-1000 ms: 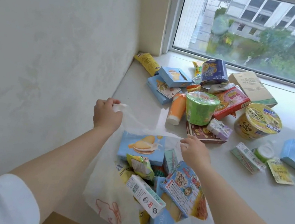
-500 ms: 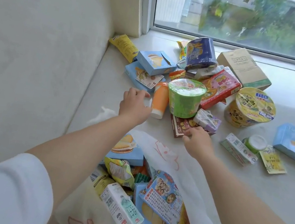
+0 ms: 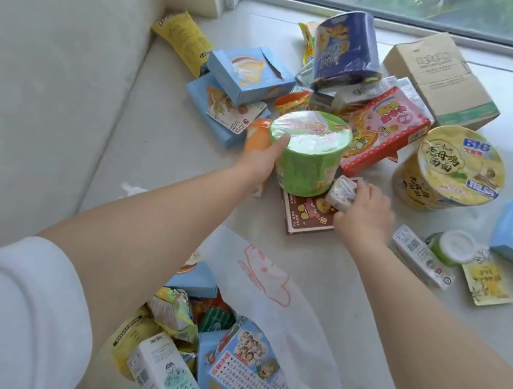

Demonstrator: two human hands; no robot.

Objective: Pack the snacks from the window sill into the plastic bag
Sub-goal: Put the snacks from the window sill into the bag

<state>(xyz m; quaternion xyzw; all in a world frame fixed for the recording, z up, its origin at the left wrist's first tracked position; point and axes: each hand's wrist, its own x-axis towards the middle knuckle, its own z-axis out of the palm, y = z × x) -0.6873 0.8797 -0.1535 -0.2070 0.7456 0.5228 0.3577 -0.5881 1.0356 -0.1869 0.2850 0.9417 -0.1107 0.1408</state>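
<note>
A pile of snacks lies on the white window sill. My left hand grips a green cup of noodles standing at the front of the pile, thumb on its lid. Just to the right, my right hand holds a small pale wrapped packet that lies on a flat brown box. The white plastic bag with a red drawing lies open below my arms. It holds a milk carton, a blue box and several other packs.
Around the cup lie an orange bottle, blue boxes, a dark blue tub, a red pack, a cardboard box and a big yellow noodle cup. A small carton lies at right. A wall closes the left side.
Both hands let go of the bag's rim and reached forward to the pile. The left one took hold of the green cup, the right one the small packet. The camera leaned in.
</note>
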